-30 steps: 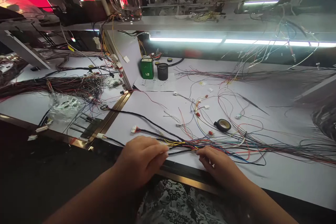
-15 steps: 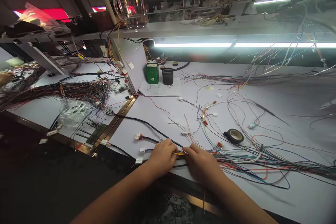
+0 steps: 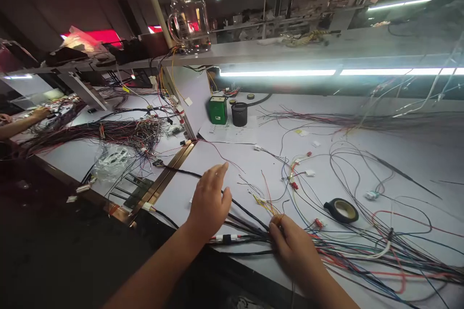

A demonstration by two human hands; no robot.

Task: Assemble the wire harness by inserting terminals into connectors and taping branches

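Observation:
My right hand [image 3: 290, 239] pinches a wiring harness where black sleeved branches [image 3: 250, 224] meet loose coloured wires [image 3: 348, 256]. Yellow wires [image 3: 267, 204] with bare-looking ends stick up from its fingertips. My left hand [image 3: 210, 198] is raised over the black branches, fingers stretched out and thumb apart, holding nothing. Beneath it, a long black sleeved cable [image 3: 184, 172] runs to a dark connector [image 3: 158, 162] at the left. A branch with white and black wrapping [image 3: 226, 238] lies near my left wrist. Part of the harness is hidden behind both hands.
A roll of black tape [image 3: 343, 210] lies right of my hands. Behind stand a green box [image 3: 218, 110] and a black mesh cup [image 3: 239, 115]. A metal strip [image 3: 170, 174] and a pronged fixture [image 3: 136, 190] are left. Another person's hand [image 3: 39, 113] shows far left.
My left hand has let go of the harness and lifted up and left, its fingers opening. My right hand keeps its hold, slightly lower and right. The yellow wires now point upward.

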